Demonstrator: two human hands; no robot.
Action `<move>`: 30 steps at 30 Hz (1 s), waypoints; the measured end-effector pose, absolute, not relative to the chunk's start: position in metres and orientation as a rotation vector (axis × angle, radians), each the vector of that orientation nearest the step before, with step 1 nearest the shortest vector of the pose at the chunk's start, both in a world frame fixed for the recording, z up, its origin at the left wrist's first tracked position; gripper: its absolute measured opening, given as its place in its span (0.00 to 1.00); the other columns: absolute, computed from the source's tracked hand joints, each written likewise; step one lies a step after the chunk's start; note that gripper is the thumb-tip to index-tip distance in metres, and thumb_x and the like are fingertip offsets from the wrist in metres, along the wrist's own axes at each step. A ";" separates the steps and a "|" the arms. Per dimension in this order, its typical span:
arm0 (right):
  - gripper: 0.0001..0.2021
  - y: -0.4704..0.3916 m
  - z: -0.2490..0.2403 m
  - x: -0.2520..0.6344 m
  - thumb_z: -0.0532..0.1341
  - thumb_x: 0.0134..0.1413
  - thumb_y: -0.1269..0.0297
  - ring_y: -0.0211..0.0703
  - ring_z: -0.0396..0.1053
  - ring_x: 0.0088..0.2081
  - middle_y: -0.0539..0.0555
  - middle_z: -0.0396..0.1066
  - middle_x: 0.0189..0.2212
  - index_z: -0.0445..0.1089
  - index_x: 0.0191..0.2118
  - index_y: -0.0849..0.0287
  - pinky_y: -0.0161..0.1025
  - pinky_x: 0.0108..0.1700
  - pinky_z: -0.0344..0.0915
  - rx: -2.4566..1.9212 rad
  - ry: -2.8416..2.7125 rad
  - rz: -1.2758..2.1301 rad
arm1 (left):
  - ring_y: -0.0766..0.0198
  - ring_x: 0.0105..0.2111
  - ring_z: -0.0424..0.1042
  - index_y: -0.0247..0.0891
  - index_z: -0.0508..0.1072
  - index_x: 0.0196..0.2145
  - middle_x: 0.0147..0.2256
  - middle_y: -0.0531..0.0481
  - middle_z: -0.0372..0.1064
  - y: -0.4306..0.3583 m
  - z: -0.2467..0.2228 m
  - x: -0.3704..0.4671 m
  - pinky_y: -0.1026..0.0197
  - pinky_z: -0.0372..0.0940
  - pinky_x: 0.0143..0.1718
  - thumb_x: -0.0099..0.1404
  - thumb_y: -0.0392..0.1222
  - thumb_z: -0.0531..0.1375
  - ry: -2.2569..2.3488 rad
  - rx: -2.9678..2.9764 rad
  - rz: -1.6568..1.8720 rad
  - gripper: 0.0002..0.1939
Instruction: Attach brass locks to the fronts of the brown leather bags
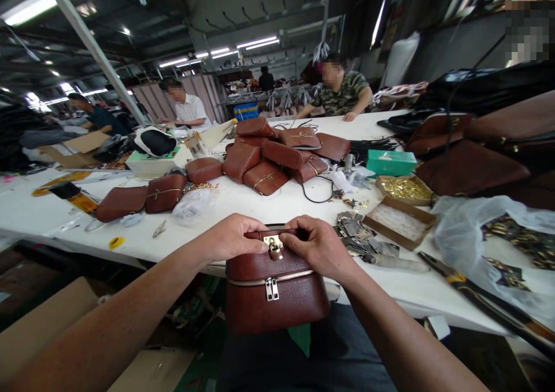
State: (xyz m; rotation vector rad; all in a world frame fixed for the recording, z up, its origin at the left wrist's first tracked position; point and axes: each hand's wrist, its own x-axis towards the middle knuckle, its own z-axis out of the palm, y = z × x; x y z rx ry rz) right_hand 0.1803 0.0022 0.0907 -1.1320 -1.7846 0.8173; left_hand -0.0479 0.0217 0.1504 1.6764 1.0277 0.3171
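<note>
A brown leather bag (277,311) with a gold zipper and two metal pulls rests upright at the table's near edge, above the person's lap. My left hand (236,239) pinches its top edge left of a gold clasp plate with a small padlock (276,250). On the right of the plate, my right hand (314,243) grips the same top edge, thumb close to the metal. The fingers behind the leather are hidden. Beyond the hands lies a pile of similar brown bags (245,159).
Right of the hands are metal plates (353,230), a box of clear pieces (401,221), a box of gold parts (403,188), a green box (391,163) and long-handled pliers (472,294). A yellow tape ring (116,242) lies left. People work across the white table (173,244).
</note>
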 end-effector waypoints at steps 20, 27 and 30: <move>0.04 -0.053 0.094 0.179 0.67 0.62 0.66 0.46 0.73 0.41 0.51 0.80 0.36 0.80 0.37 0.51 0.44 0.49 0.63 -1.025 -1.892 0.729 | 0.60 0.39 0.79 0.43 0.84 0.46 0.41 0.54 0.82 -0.025 0.156 -0.063 0.63 0.69 0.43 0.68 0.41 0.60 1.061 2.194 0.323 0.13; 0.13 -0.088 0.084 0.165 0.69 0.60 0.64 0.54 0.71 0.51 0.57 0.77 0.48 0.77 0.51 0.50 0.53 0.55 0.62 -1.095 -1.810 0.344 | 0.61 0.40 0.81 0.47 0.82 0.48 0.43 0.56 0.82 -0.045 0.142 -0.070 0.65 0.69 0.42 0.72 0.42 0.59 1.156 2.468 0.351 0.12; 0.13 -0.094 0.080 0.146 0.69 0.61 0.63 0.53 0.72 0.50 0.57 0.77 0.47 0.75 0.51 0.50 0.50 0.53 0.65 -1.067 -1.644 0.418 | 0.60 0.36 0.81 0.44 0.81 0.48 0.40 0.52 0.83 -0.053 0.134 -0.078 0.62 0.69 0.38 0.74 0.43 0.57 1.331 2.713 0.498 0.13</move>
